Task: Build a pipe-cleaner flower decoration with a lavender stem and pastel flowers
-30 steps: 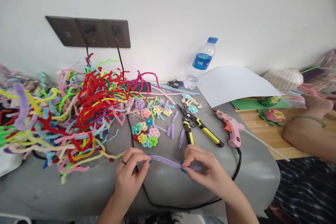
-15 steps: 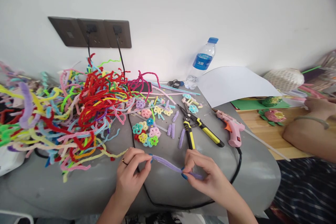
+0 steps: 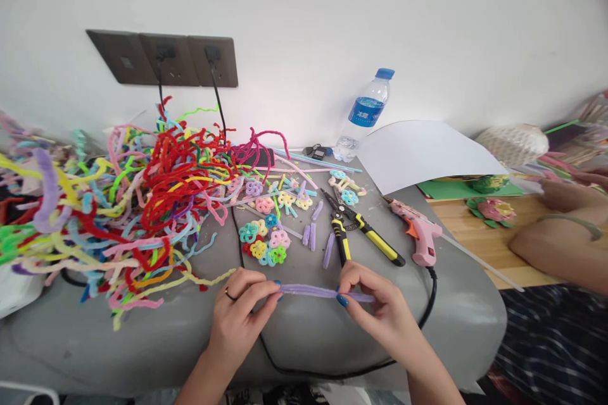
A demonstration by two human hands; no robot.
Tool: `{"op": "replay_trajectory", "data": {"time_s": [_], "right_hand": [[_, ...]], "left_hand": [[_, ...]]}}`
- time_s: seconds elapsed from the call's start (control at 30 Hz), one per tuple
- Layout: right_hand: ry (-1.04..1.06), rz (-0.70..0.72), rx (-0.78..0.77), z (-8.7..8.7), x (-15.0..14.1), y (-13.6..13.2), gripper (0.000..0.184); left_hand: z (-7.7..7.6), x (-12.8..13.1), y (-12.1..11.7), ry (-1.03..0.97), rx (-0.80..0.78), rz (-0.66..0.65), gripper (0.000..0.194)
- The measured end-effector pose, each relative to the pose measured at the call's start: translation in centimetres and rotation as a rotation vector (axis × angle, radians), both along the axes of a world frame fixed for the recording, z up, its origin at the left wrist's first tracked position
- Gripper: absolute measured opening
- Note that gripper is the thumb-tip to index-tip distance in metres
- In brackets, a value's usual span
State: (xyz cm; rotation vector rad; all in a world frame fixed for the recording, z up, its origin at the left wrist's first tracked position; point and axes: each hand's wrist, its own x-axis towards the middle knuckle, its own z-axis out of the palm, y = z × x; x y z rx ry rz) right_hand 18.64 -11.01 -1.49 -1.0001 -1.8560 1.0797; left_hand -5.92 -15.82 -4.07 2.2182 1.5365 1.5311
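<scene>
A folded purple pipe cleaner (image 3: 308, 291) stretches nearly level between my two hands, above the grey table's front part. My left hand (image 3: 242, 310) pinches its left end between thumb and forefinger. Near the other end my right hand (image 3: 373, 310) grips it, and a short tail shows past the fingers. Just beyond lie several short purple pipe cleaner pieces (image 3: 327, 250) and yellow-and-black wire strippers (image 3: 361, 224). A cluster of colourful pipe cleaner flowers (image 3: 265, 239) rests behind my left hand.
A big tangle of pipe cleaners (image 3: 166, 202) covers the left side. A pink glue gun (image 3: 422, 237) with a black cord lies at right. Behind stand a water bottle (image 3: 365, 114) and white paper (image 3: 427, 152). Another person's arm (image 3: 560, 240) is at far right.
Both hands have shifted slightly right, the right one also a little up. The pipe cleaner has gone from slanting down to nearly level. The other person's hand has moved a little.
</scene>
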Motion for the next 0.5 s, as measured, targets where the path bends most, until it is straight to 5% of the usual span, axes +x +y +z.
{"op": "replay_trajectory", "data": {"time_s": [0.5], "right_hand": [[0.003,-0.003,0.050,-0.57,-0.21,-0.45,0.013]], "left_hand": [[0.18,0.04,-0.02,-0.054,-0.065,0.027,0.013]]}}
